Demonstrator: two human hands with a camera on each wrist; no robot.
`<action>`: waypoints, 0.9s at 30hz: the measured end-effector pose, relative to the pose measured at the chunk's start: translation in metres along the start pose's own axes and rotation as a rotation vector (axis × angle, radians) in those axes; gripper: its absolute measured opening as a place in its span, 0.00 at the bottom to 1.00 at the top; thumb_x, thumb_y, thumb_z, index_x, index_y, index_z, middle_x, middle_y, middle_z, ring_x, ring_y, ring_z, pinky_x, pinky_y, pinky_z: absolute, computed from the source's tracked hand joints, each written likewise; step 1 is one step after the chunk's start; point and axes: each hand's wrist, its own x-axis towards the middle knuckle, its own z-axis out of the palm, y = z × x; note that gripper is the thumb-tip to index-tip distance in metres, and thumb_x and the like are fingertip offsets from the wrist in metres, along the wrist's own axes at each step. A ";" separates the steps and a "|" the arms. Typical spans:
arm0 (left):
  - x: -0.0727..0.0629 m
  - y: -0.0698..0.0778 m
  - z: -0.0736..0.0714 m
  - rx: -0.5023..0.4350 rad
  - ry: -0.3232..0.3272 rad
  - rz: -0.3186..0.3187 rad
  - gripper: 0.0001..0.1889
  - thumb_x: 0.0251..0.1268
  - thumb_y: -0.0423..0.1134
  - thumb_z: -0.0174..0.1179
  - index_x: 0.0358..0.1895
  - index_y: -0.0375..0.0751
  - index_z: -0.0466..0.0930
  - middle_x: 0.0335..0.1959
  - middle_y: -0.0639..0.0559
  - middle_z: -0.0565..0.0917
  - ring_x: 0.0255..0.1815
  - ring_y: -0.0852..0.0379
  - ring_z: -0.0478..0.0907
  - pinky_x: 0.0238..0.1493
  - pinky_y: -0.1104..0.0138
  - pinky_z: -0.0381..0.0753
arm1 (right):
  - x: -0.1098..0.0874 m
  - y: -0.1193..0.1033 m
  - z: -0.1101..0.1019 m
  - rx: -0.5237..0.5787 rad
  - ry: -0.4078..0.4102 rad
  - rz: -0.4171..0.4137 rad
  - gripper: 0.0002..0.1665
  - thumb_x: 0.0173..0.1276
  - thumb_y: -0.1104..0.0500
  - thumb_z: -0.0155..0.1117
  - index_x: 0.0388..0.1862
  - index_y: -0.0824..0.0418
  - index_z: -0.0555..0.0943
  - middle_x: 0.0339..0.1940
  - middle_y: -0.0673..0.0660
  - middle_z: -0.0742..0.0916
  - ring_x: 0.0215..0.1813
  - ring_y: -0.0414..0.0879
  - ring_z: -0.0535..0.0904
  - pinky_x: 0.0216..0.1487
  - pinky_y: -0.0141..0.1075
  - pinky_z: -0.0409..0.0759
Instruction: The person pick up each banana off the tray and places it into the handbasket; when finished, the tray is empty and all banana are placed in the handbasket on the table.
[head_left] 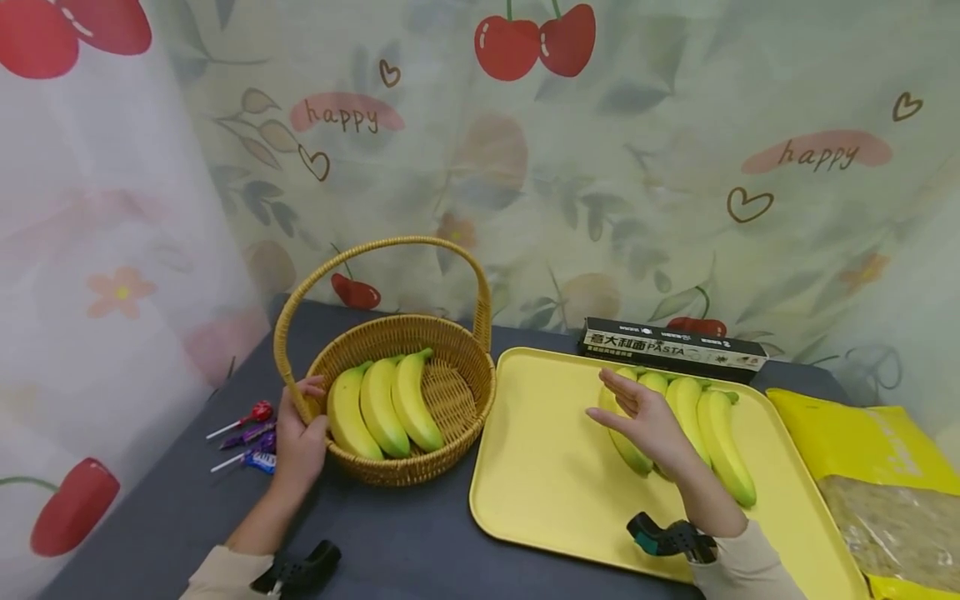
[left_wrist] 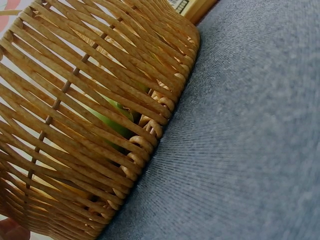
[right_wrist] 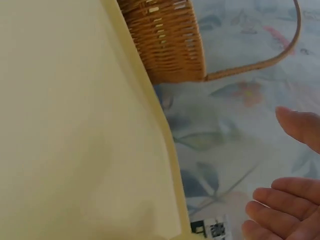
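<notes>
Basket (head_left: 397,471), one, woven, tan, with a tall arched handle; upright on the dark surface (head_left: 405,546), left of the tray. Contents: three bananas (head_left: 384,408), yellow with greenish ends, side by side along the left half; woven bottom visible at right. Left hand (head_left: 302,425): curled round the left foot of the handle, gripping the basket there. Tray (head_left: 540,450), one, yellow, rounded corners, just beside the basket. On it: four bananas (head_left: 688,408) in a row toward the right, partly hidden by the right hand (head_left: 647,417), which is raised over the tray, fingers extended, thumb well apart, nothing held. Pasta box (head_left: 671,348), one, black and cream, lying behind the tray's far edge. Bag (head_left: 885,450), one, yellow with a clear window, at the tray's right side. Sweets (head_left: 261,411), several, lollipops among them, left of the basket near the left hand. Backdrop (head_left: 450,167): pale, printed with cherries, leaves, hearts and "happy".
</notes>
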 end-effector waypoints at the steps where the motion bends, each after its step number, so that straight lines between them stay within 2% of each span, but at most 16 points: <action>1: 0.000 0.001 0.000 -0.005 -0.001 0.001 0.18 0.51 0.17 0.42 0.49 0.26 0.62 0.58 0.41 0.69 0.62 0.52 0.65 0.51 0.85 0.65 | 0.000 0.002 -0.001 -0.006 0.002 0.003 0.45 0.62 0.49 0.62 0.72 0.66 0.56 0.72 0.65 0.62 0.73 0.61 0.55 0.67 0.51 0.60; 5: 0.001 0.000 0.002 -0.011 0.005 0.008 0.17 0.50 0.17 0.42 0.47 0.26 0.62 0.57 0.40 0.70 0.61 0.52 0.65 0.51 0.85 0.66 | -0.001 0.012 -0.001 -0.033 0.002 0.020 0.44 0.62 0.49 0.63 0.71 0.66 0.57 0.72 0.66 0.62 0.72 0.63 0.55 0.67 0.52 0.60; 14: 0.001 0.000 0.001 0.010 -0.006 0.005 0.17 0.51 0.17 0.41 0.48 0.26 0.62 0.57 0.41 0.69 0.63 0.50 0.64 0.51 0.86 0.65 | 0.000 0.027 0.005 -0.174 0.075 0.068 0.42 0.61 0.54 0.63 0.70 0.66 0.59 0.70 0.70 0.64 0.71 0.63 0.56 0.68 0.54 0.57; 20: 0.002 -0.001 0.001 -0.002 -0.010 0.005 0.17 0.51 0.17 0.41 0.47 0.26 0.62 0.57 0.41 0.69 0.63 0.50 0.64 0.51 0.86 0.65 | -0.001 0.035 0.015 -0.328 0.144 0.016 0.41 0.61 0.60 0.62 0.70 0.69 0.57 0.70 0.70 0.63 0.71 0.64 0.57 0.67 0.55 0.58; 24: 0.002 -0.001 0.002 -0.002 -0.007 0.009 0.17 0.51 0.17 0.41 0.47 0.26 0.62 0.57 0.41 0.70 0.63 0.52 0.64 0.51 0.85 0.65 | -0.001 0.041 0.018 -0.321 0.177 -0.005 0.39 0.62 0.64 0.60 0.70 0.70 0.57 0.71 0.68 0.63 0.71 0.63 0.57 0.68 0.54 0.58; 27: 0.001 -0.002 0.001 0.000 -0.002 0.008 0.17 0.51 0.17 0.41 0.47 0.27 0.62 0.57 0.42 0.70 0.62 0.55 0.65 0.51 0.85 0.65 | -0.001 0.044 0.019 -0.300 0.144 -0.042 0.37 0.62 0.67 0.59 0.69 0.68 0.59 0.71 0.66 0.63 0.72 0.62 0.56 0.68 0.54 0.57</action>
